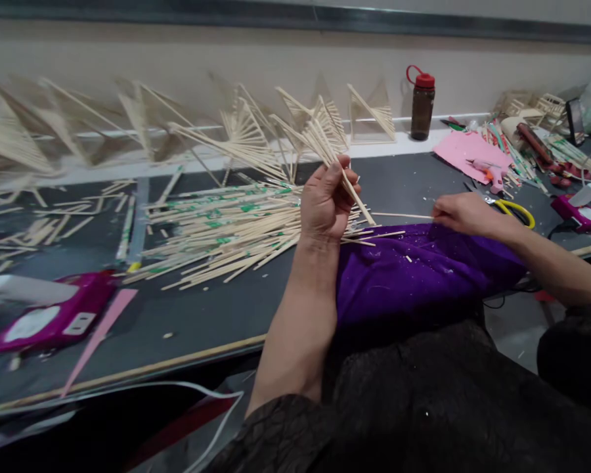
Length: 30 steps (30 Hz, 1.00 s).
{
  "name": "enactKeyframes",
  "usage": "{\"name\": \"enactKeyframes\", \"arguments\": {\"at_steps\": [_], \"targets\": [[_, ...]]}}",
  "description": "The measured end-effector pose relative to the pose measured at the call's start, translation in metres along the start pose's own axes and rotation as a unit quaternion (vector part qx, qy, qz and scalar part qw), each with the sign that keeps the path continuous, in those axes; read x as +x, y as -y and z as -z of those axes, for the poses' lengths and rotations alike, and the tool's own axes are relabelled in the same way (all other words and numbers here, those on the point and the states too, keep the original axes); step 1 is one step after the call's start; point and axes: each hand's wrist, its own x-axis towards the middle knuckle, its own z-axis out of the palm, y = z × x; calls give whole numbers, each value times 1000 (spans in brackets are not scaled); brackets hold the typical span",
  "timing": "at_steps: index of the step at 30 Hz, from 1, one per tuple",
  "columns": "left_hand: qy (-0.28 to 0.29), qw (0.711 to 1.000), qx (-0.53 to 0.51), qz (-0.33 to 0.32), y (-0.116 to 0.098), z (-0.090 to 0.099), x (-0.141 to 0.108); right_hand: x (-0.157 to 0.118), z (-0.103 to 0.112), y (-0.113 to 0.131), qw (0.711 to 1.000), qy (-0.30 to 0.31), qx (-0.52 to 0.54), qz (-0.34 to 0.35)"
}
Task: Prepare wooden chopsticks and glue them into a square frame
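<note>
My left hand (325, 200) is raised over the table, its fingers closed around several thin wooden chopsticks (352, 190) that slant down to the right. Lower and to the right, my right hand (465, 213) pinches the end of a single chopstick (404, 215), which points left toward the other hand. Beneath both hands a purple cloth (389, 276) drapes over the table edge, with small wood bits on it. Left of my left wrist lies a wide pile of chopsticks (236, 226), some in clear wrappers with green print.
Fan-shaped stick models (251, 135) line the wall. At the back stands a dark bottle (423, 108) with a red cap. Yellow-handled scissors (515, 211), a pink glue gun (492, 174) and a magenta device (578, 213) lie right; another magenta device (54, 312) sits left.
</note>
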Motion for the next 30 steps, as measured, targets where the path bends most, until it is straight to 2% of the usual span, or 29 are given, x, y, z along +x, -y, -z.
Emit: {"name": "enactKeyframes", "arguments": {"at_steps": [5, 7, 9, 13, 17, 21, 25, 28, 30], "targets": [[-23, 1000, 1, -21, -8, 2, -5, 63, -7, 53, 998, 54, 32, 31], [-24, 1000, -7, -2, -5, 1, -7, 77, -14, 70, 995, 85, 30, 48], [-20, 999, -18, 26, -2, -2, -10, 82, -20, 79, 994, 88, 13, 59], [1, 997, -24, 67, 2, -11, -17, 77, -27, 78, 993, 68, -44, 89], [39, 996, -29, 74, 2, -18, -24, 78, -29, 71, 991, 69, -71, 94], [42, 996, -17, 71, 1, -20, -28, 97, -35, 73, 995, 52, -18, 80], [28, 998, -3, 55, -1, -18, -28, 122, -52, 83, 997, 43, 26, 50], [26, 999, -14, 29, -2, -15, -26, 138, -72, 86, 998, -12, 43, 54], [32, 999, -27, 18, -1, -13, -24, 147, -84, 85, 993, -47, 52, 99]]}}
